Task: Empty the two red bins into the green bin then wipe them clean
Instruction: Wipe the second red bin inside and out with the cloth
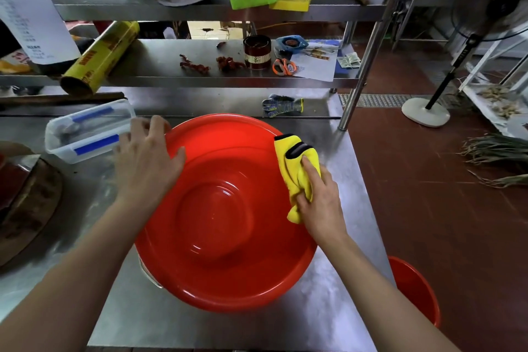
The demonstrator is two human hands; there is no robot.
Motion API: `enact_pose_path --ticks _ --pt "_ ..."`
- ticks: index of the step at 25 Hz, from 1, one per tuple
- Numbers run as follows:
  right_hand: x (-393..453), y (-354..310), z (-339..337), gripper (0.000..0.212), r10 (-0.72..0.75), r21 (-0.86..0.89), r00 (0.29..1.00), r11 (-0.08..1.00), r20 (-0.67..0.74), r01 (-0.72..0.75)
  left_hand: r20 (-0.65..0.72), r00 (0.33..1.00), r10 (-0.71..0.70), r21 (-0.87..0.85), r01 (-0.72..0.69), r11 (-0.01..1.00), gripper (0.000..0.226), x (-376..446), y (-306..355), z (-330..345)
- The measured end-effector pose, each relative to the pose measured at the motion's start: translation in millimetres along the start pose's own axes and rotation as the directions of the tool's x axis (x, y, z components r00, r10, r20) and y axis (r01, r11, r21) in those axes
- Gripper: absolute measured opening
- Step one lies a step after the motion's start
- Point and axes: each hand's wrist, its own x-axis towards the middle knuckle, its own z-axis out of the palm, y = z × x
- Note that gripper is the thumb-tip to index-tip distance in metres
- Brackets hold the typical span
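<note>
Now | right hand (321, 197) grip pinches yellow cloth (297, 168) on red bin (223, 280) rim | left hand (148, 157) spread

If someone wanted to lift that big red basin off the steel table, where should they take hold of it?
Probably by the rolled rim of the red basin, one hand on each side, coming in from left and right. The walls are smooth, wide and sloping, so only the rim offers a lip for fingers. The left hand already rests on the left rim; the right hand holds a yellow cloth at the right rim.
</note>
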Motion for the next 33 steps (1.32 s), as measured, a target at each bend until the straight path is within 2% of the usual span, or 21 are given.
enact_pose_path --ticks 2,4,6,8,10,15,25,30,33 --pt "2.3 7.2 -2.3 0.078 -0.034 0.005 0.999 0.999 0.022 0.034 0.106 0.954 0.279 0.028 -0.283 0.959 0.061 21.4 -1.0 -0.7" --pt "5.1 13.2 -4.4 0.079 -0.060 0.007 0.997 0.998 0.043 0.060 0.273 0.843 0.463 -0.018 -0.477 0.879 0.072 40.6 4.3 2.1" --pt "8.4 16.4 -5.0 0.078 -0.075 -0.001 0.995 0.997 0.058 0.075 0.382 0.757 0.530 -0.072 -0.548 0.834 0.074 51.1 7.3 13.0" --pt "10.8 17.0 -4.4 0.077 -0.096 -0.008 0.994 0.995 0.059 0.097 0.431 0.718 0.546 -0.124 -0.552 0.824 0.075 56.0 5.0 23.2" --pt "13.8 17.4 -3.4 0.075 -0.108 -0.013 0.993 0.994 0.046 0.109 0.442 0.716 0.541 -0.130 -0.545 0.828 0.081 59.4 2.9 27.7" --pt "10.0 18.3 -2.8 0.074 -0.080 -0.003 0.996 0.997 0.043 0.081 0.407 0.768 0.494 -0.088 -0.505 0.859 0.087 54.2 9.1 29.1" --pt "-84.4 2.3 7.2 0.068 0.234 0.015 0.972 0.972 0.034 -0.234 0.394 0.809 0.436 -0.064 -0.449 0.891 0.087 57.9 15.0 32.3" --pt "-69.3 0.4 9.9 0.069 0.227 -0.003 0.973 0.974 0.033 -0.227 0.393 0.777 0.491 -0.161 -0.468 0.869 0.089 61.3 -2.0 36.5" --pt "-33.9 2.9 8.0 0.070 0.174 -0.078 0.984 0.982 0.046 -0.170 0.384 0.810 0.443 -0.171 -0.409 0.896 0.082 57.8 -7.2 31.8"
